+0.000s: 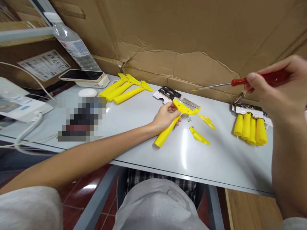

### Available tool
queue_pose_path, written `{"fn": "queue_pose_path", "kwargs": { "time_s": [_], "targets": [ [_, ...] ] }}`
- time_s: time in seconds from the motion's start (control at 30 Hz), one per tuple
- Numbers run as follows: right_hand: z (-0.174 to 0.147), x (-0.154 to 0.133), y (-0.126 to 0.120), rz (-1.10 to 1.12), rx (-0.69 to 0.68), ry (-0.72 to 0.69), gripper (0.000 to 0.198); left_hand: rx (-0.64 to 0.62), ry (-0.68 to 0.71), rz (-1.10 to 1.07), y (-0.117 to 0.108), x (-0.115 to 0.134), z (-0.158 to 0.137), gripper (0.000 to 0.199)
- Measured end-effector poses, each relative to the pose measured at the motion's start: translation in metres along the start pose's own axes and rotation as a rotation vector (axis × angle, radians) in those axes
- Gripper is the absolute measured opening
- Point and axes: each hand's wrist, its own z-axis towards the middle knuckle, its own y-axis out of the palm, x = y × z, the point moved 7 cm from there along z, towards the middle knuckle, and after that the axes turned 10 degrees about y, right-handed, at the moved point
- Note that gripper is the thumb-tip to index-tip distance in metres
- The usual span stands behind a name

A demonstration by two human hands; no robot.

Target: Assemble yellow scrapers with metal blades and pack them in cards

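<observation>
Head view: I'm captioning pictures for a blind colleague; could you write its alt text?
A left hand holds a T-shaped yellow tool at a pale table while the right hand raises a red-handled screwdriver. Two loose yellow pieces and tiny metal parts lie nearby; three similar tools lie further left, yellow handles at right.

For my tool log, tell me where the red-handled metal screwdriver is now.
The red-handled metal screwdriver is gripped in the right hand at the head view's right, pointing left in front of the brown cardboard.
</observation>
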Motion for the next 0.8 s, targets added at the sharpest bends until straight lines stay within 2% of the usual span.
{"fn": "queue_pose_path", "kwargs": {
  "time_s": [0.07, 0.17, 0.23, 0.3, 0.43, 0.57, 0.7, 0.8],
  "targets": [
    [-0.013, 0.024, 0.006, 0.065, 0.025, 0.063, 0.035, -0.018, 0.015, -0.004, 0.001, 0.001, 0.0, 0.014],
    [-0.039, 0.074, 0.015, 0.147, -0.005, 0.273, 0.044, -0.052, 0.036, 0.008, 0.003, 0.004, 0.0, 0.014],
    [-0.059, 0.103, 0.021, 0.143, -0.054, 0.415, 0.045, -0.057, 0.023, 0.014, 0.002, 0.005, 0.0, 0.014],
    [-0.074, 0.119, 0.024, 0.052, -0.111, 0.473, 0.04, -0.059, 0.004, 0.019, 0.002, 0.006, -0.002, 0.013],
    [-0.083, 0.126, 0.025, -0.137, -0.155, 0.411, 0.03, -0.079, -0.015, 0.008, 0.004, 0.007, -0.003, 0.014],
    [-0.083, 0.121, 0.032, -0.32, -0.279, 0.246, 0.025, -0.061, -0.105, -0.12, 0.003, -0.001, 0.003, 0.011],
    [-0.09, 0.122, 0.047, -0.44, -0.476, 0.118, 0.023, -0.023, -0.253, -0.321, -0.004, -0.011, 0.013, 0.038],
    [-0.094, 0.126, 0.051, -0.465, -0.524, 0.104, 0.022, -0.044, -0.336, -0.419, -0.005, -0.011, 0.015, 0.05]
  ]
}}
